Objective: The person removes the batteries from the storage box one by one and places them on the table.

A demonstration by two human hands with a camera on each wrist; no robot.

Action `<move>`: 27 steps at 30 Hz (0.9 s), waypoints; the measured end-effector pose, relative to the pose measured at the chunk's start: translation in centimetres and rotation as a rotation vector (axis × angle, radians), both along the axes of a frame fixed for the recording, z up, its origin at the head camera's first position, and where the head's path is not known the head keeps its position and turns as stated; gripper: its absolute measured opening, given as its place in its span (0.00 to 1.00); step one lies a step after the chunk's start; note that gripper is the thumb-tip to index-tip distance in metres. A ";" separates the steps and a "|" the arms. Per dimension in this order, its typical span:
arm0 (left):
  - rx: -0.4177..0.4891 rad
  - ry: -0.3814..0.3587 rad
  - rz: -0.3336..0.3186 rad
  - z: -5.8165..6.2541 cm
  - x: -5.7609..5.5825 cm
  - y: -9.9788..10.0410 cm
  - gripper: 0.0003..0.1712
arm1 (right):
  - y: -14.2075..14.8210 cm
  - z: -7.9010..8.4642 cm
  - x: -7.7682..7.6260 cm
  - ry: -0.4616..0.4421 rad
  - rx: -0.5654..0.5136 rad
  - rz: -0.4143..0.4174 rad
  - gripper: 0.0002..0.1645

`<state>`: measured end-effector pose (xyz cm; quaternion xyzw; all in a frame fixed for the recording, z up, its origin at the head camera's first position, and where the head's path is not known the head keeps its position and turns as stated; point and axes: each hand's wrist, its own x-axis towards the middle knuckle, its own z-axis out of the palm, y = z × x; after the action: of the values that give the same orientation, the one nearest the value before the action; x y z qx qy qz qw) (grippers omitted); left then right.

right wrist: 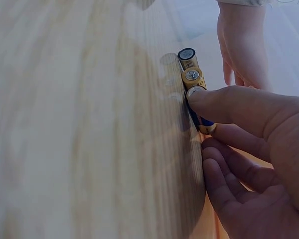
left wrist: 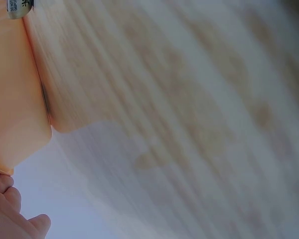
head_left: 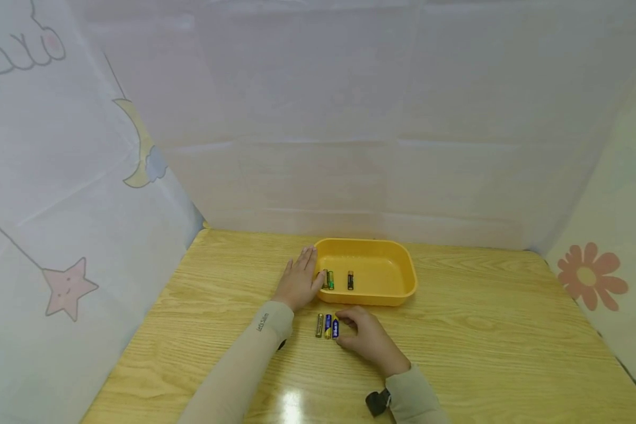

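Note:
My right hand (head_left: 370,341) pinches a blue and yellow battery (head_left: 335,328) between thumb and forefinger, at the right end of a short row on the table. Beside it lie another blue and yellow battery (head_left: 328,326) and a gold battery (head_left: 319,325). Fingers extended, my left hand (head_left: 295,284) rests along the left rim of a yellow plastic basin (head_left: 381,299). Inside that basin, a green battery (head_left: 331,280) lies by the left wall next to a partly hidden gold one, and a black battery (head_left: 350,281) is farther right.
The wooden table (head_left: 482,330) extends to both sides of the basin. A pale printed sheet (head_left: 350,147) hangs behind it, with more sheets at left and right. A dark strap (head_left: 377,403) is on my right wrist.

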<state>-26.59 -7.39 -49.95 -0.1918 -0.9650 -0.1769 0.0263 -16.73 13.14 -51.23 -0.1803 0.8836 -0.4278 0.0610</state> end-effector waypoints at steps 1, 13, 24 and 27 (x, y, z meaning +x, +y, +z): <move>-0.001 -0.003 0.000 0.0 0.0 0.0 0.41 | 0.0 0.0 0.0 0.001 0.000 0.000 0.27; 0.006 -0.007 0.000 0.2 0.1 0.0 0.41 | 0.0 -0.1 0.0 0.011 0.016 -0.017 0.27; 0.019 0.002 -0.002 0.0 0.0 0.0 0.41 | -0.1 -0.2 0.2 0.002 -0.067 -0.094 0.23; 0.030 0.004 -0.006 -0.2 0.0 0.0 0.41 | 0.0 0.2 0.5 0.031 -0.088 -0.145 0.17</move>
<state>-26.59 -7.39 -50.12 -0.1947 -0.9616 -0.1908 0.0307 -16.23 13.14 -51.05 -0.1250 0.8756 -0.4665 0.0084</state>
